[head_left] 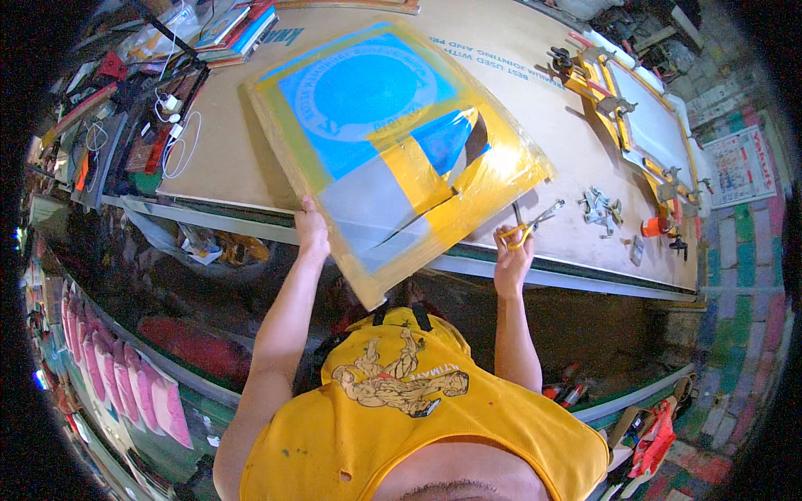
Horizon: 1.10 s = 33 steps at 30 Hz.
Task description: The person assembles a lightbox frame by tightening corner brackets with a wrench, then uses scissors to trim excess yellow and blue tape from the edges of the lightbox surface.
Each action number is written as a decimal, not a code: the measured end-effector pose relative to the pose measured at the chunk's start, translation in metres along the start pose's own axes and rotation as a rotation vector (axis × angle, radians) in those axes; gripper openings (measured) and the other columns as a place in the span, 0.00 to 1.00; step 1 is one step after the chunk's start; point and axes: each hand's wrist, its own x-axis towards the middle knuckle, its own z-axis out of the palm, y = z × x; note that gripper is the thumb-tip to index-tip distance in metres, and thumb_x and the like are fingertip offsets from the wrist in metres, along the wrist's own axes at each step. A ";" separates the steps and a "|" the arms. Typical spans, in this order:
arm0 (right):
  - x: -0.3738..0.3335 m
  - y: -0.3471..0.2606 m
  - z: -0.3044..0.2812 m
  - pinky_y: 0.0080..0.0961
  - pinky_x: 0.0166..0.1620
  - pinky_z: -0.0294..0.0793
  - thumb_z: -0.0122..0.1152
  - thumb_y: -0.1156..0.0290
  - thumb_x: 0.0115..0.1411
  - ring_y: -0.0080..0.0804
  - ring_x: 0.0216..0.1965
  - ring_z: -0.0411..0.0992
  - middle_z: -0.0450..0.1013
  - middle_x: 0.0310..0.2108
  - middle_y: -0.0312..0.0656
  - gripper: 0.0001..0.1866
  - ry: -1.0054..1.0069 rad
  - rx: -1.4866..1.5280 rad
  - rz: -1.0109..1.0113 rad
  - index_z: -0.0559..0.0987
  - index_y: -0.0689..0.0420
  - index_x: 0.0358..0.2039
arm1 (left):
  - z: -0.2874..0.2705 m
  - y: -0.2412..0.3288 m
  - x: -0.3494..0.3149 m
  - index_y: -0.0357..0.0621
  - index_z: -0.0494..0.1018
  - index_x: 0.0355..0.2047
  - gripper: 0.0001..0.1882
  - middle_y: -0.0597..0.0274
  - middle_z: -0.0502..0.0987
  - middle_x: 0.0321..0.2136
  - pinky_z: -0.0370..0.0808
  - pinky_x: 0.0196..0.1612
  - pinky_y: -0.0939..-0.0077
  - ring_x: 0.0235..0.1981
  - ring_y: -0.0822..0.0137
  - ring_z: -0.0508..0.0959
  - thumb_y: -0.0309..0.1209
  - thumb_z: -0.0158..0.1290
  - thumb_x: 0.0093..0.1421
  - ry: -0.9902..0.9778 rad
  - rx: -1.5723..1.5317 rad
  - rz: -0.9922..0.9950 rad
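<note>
A screen-printing frame (289, 160) is tilted over the near edge of the table, with blue, yellow and clear areas on its mesh. The mesh (355, 209) is cut or torn, with a long slit low down and a gaping flap near the right side. My left hand (312, 230) grips the frame's left edge, fingers partly hidden behind it. In my right hand (511, 265) is a pair of scissors (525, 229) with yellow handles, its blades spread apart beside the frame's lower right edge.
The board-topped table (225, 138) carries a heap of metal clips (600, 210) and an orange-red container (656, 226) at right. A clamp rig (614, 104) holds another frame there. Power strip, cables (180, 138) and stacked frames (238, 35) lie at left. Pink pieces (125, 376) hang lower left.
</note>
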 end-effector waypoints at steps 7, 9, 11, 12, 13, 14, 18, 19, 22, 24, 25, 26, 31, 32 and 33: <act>0.113 0.010 -0.059 0.28 0.44 0.70 0.62 0.50 0.65 0.26 0.40 0.68 0.71 0.41 0.36 0.22 0.092 0.114 0.093 0.69 0.53 0.46 | 0.092 0.010 -0.102 0.25 0.63 0.53 0.32 0.43 0.74 0.50 0.74 0.51 0.58 0.48 0.54 0.76 0.51 0.37 0.74 0.056 -0.103 -0.103; 0.134 -0.007 -0.089 0.25 0.42 0.69 0.63 0.47 0.64 0.24 0.39 0.65 0.69 0.42 0.36 0.27 0.169 -0.389 -0.169 0.68 0.56 0.50 | 0.107 0.008 -0.113 0.26 0.64 0.52 0.31 0.44 0.74 0.49 0.74 0.50 0.58 0.47 0.54 0.77 0.51 0.37 0.74 -0.006 -0.182 -0.138; 0.132 -0.035 -0.092 0.25 0.42 0.69 0.62 0.47 0.65 0.24 0.39 0.65 0.68 0.42 0.37 0.30 0.107 -0.635 -0.263 0.67 0.58 0.53 | 0.114 -0.011 -0.107 0.34 0.67 0.53 0.26 0.51 0.75 0.49 0.75 0.51 0.56 0.48 0.57 0.77 0.48 0.39 0.74 -0.066 -0.206 -0.181; 0.122 -0.042 -0.093 0.26 0.45 0.70 0.60 0.47 0.66 0.25 0.41 0.66 0.69 0.44 0.38 0.33 0.054 -0.646 -0.222 0.65 0.61 0.57 | 0.116 -0.023 -0.105 0.37 0.68 0.54 0.24 0.55 0.76 0.49 0.75 0.52 0.56 0.49 0.58 0.77 0.47 0.40 0.74 -0.095 -0.212 -0.206; 0.109 -0.044 -0.092 0.26 0.47 0.70 0.60 0.47 0.66 0.26 0.42 0.66 0.69 0.45 0.39 0.32 0.015 -0.548 -0.152 0.65 0.61 0.57 | 0.119 -0.034 -0.103 0.38 0.69 0.54 0.24 0.56 0.76 0.49 0.74 0.52 0.56 0.50 0.57 0.76 0.47 0.40 0.74 -0.098 -0.254 -0.220; 0.084 -0.047 -0.074 0.26 0.48 0.70 0.60 0.48 0.67 0.26 0.44 0.67 0.69 0.46 0.40 0.32 -0.020 -0.445 -0.083 0.65 0.61 0.57 | 0.121 -0.043 -0.102 0.39 0.69 0.55 0.24 0.56 0.76 0.49 0.74 0.53 0.55 0.50 0.57 0.76 0.48 0.40 0.74 -0.103 -0.291 -0.233; 0.066 -0.001 -0.095 0.32 0.60 0.68 0.56 0.55 0.70 0.33 0.56 0.69 0.70 0.53 0.48 0.27 -0.284 -0.441 -0.033 0.62 0.60 0.59 | 0.131 -0.022 -0.112 0.39 0.67 0.58 0.27 0.55 0.75 0.52 0.75 0.50 0.56 0.49 0.55 0.77 0.49 0.45 0.72 -0.264 -0.581 -0.274; 0.064 0.007 -0.087 0.30 0.59 0.68 0.55 0.57 0.71 0.33 0.56 0.67 0.70 0.52 0.47 0.25 -0.261 -0.202 0.002 0.63 0.60 0.59 | 0.131 -0.018 -0.113 0.40 0.66 0.59 0.28 0.55 0.74 0.54 0.73 0.54 0.55 0.52 0.55 0.75 0.51 0.44 0.71 -0.260 -0.595 -0.256; 0.106 -0.009 -0.097 0.28 0.61 0.65 0.56 0.55 0.70 0.32 0.58 0.65 0.66 0.60 0.46 0.34 -0.189 -0.612 -0.067 0.56 0.61 0.66 | 0.142 0.000 -0.114 0.44 0.65 0.62 0.31 0.55 0.72 0.58 0.68 0.61 0.53 0.58 0.53 0.72 0.55 0.41 0.71 -0.241 -0.647 -0.218; 0.133 -0.024 -0.105 0.28 0.59 0.66 0.58 0.53 0.69 0.33 0.57 0.65 0.67 0.56 0.46 0.36 -0.058 -0.695 -0.169 0.57 0.63 0.65 | 0.145 0.004 -0.119 0.43 0.63 0.63 0.33 0.55 0.71 0.59 0.67 0.62 0.52 0.59 0.53 0.71 0.56 0.40 0.71 -0.213 -0.686 -0.226; 0.148 -0.022 -0.117 0.28 0.58 0.66 0.58 0.52 0.69 0.33 0.57 0.66 0.67 0.55 0.47 0.36 0.019 -0.689 -0.259 0.58 0.64 0.65 | 0.148 0.005 -0.125 0.41 0.63 0.63 0.33 0.54 0.71 0.58 0.69 0.61 0.53 0.58 0.54 0.73 0.55 0.41 0.71 -0.195 -0.681 -0.209; 0.150 -0.026 -0.119 0.28 0.57 0.67 0.58 0.52 0.68 0.32 0.55 0.66 0.68 0.53 0.46 0.36 0.048 -0.659 -0.283 0.58 0.64 0.64 | 0.149 0.001 -0.132 0.39 0.63 0.62 0.32 0.53 0.72 0.57 0.71 0.59 0.54 0.56 0.54 0.74 0.54 0.41 0.72 -0.167 -0.681 -0.190; 0.103 -0.054 -0.094 0.32 0.55 0.71 0.59 0.54 0.68 0.34 0.57 0.69 0.71 0.53 0.48 0.35 -0.012 -0.529 -0.069 0.58 0.63 0.65 | 0.161 -0.030 -0.164 0.35 0.61 0.62 0.33 0.50 0.69 0.59 0.70 0.60 0.57 0.57 0.54 0.73 0.54 0.39 0.73 -0.059 -0.766 -0.158; 0.087 -0.049 -0.096 0.35 0.54 0.74 0.59 0.53 0.68 0.36 0.55 0.72 0.73 0.51 0.49 0.35 -0.064 -0.508 -0.098 0.59 0.63 0.64 | 0.164 -0.036 -0.171 0.35 0.61 0.63 0.34 0.50 0.68 0.60 0.70 0.60 0.57 0.58 0.54 0.72 0.54 0.38 0.73 -0.051 -0.763 -0.126; 0.066 -0.057 -0.089 0.34 0.53 0.74 0.60 0.52 0.68 0.36 0.53 0.73 0.74 0.50 0.48 0.35 -0.108 -0.589 -0.005 0.61 0.62 0.64 | 0.165 -0.039 -0.176 0.35 0.60 0.63 0.34 0.49 0.67 0.61 0.69 0.61 0.57 0.58 0.54 0.72 0.54 0.38 0.73 -0.042 -0.759 -0.090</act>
